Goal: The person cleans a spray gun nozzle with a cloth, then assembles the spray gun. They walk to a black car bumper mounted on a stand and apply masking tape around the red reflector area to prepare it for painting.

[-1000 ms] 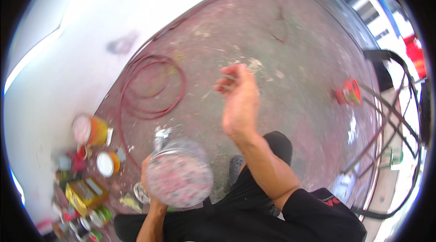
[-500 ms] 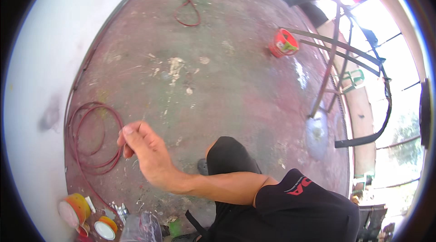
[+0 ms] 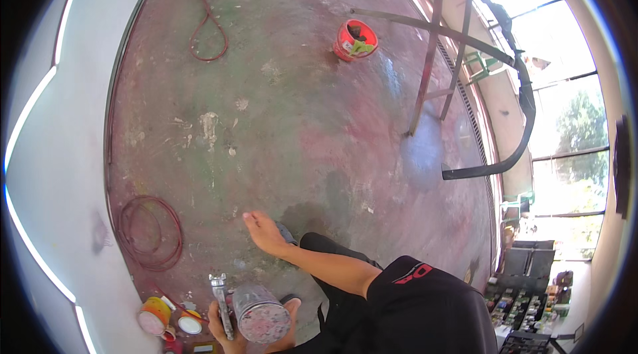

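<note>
Low in the view my left hand [image 3: 216, 329] is wrapped round a metal spray gun [image 3: 222, 302]. Beside the gun, and apparently fixed to it, is a round cup [image 3: 264, 317] smeared with dried paint. My right hand [image 3: 267, 233] hangs in the air over the floor, above and to the right of the gun. Its fingers are curled together, and nothing shows in them. Part of the left arm is hidden behind the cup and the dark clothing.
A coiled red hose [image 3: 149, 233] lies at the left by the pale wall [image 3: 63, 175]. Yellow tins [image 3: 154, 316] stand near the gun. Farther off are a red bucket [image 3: 355, 40] and a metal stand [image 3: 435, 35] carrying a dark curved part [image 3: 525, 105]. Shelves of small containers [image 3: 525, 307] stand lower right.
The view has shifted, so the bucket and stand sit farther left. My right hand has moved right and down in the picture. The gun and cup show more fully, with my left hand now visible.
</note>
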`<act>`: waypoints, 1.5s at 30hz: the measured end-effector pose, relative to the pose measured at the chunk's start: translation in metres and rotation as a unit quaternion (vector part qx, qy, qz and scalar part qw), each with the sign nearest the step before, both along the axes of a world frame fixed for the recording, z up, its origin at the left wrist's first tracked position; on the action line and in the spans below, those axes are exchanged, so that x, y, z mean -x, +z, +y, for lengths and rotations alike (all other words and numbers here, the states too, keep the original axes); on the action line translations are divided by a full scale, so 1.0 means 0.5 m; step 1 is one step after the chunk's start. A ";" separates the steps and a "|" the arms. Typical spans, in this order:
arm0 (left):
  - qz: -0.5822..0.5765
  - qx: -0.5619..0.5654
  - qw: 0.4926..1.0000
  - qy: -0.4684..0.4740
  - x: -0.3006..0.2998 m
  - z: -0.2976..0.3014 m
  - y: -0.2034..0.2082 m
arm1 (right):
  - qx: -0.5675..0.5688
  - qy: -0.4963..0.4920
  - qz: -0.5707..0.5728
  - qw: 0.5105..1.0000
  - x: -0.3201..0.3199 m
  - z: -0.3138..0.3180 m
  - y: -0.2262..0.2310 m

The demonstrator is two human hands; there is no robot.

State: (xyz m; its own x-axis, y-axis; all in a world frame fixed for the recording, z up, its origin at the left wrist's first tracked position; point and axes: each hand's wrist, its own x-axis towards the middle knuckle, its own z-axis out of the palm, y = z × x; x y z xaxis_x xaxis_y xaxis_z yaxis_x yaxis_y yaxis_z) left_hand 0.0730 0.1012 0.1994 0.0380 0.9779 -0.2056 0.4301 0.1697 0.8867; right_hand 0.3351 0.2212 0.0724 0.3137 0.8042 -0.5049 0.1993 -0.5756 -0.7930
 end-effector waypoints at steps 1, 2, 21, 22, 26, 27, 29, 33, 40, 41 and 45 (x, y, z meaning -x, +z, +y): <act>0.041 -0.054 0.997 -0.032 -0.038 0.039 0.092 | 0.015 0.005 -0.023 1.000 -0.043 -0.038 0.043; 0.032 -0.045 0.997 -0.061 -0.062 0.062 0.154 | 0.028 0.003 -0.053 0.998 -0.101 -0.078 0.095; -0.173 -0.080 0.929 -0.319 -0.801 0.485 0.759 | 0.247 -0.249 -0.083 0.933 -0.674 -0.567 0.602; -0.163 -0.077 0.928 -0.325 -0.825 0.518 0.771 | 0.229 -0.232 -0.070 0.943 -0.686 -0.516 0.630; -0.161 -0.030 0.920 -0.355 -0.934 0.619 0.814 | 0.198 -0.161 -0.045 0.966 -0.738 -0.379 0.655; -0.168 -0.013 0.915 -0.367 -0.972 0.645 0.827 | 0.198 -0.144 -0.045 0.969 -0.756 -0.352 0.635; -0.178 -0.071 0.900 -0.391 -1.042 0.710 0.847 | 0.179 -0.155 -0.039 0.971 -0.792 -0.270 0.592; -0.182 -0.061 0.885 -0.424 -1.179 0.815 0.922 | 0.137 -0.215 -0.019 0.967 -0.864 -0.101 0.621; -0.156 -0.017 0.865 -0.477 -1.417 0.961 0.963 | 0.138 -0.262 -0.029 0.955 -1.056 0.077 0.678; -0.163 -0.024 0.862 -0.479 -1.457 0.974 0.966 | 0.138 -0.252 -0.031 0.957 -1.084 0.095 0.680; -0.191 -0.019 0.861 -0.472 -1.634 1.018 0.973 | 0.169 -0.231 -0.002 0.958 -1.226 0.156 0.665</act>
State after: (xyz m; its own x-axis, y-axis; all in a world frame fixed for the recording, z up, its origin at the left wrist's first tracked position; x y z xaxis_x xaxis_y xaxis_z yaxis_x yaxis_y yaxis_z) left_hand 0.8898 0.6101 0.6858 0.8763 0.4809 0.0301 0.0361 -0.1278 0.9911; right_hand 0.9482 0.2993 0.4046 0.5990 0.3701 -0.7101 -0.1367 -0.8265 -0.5461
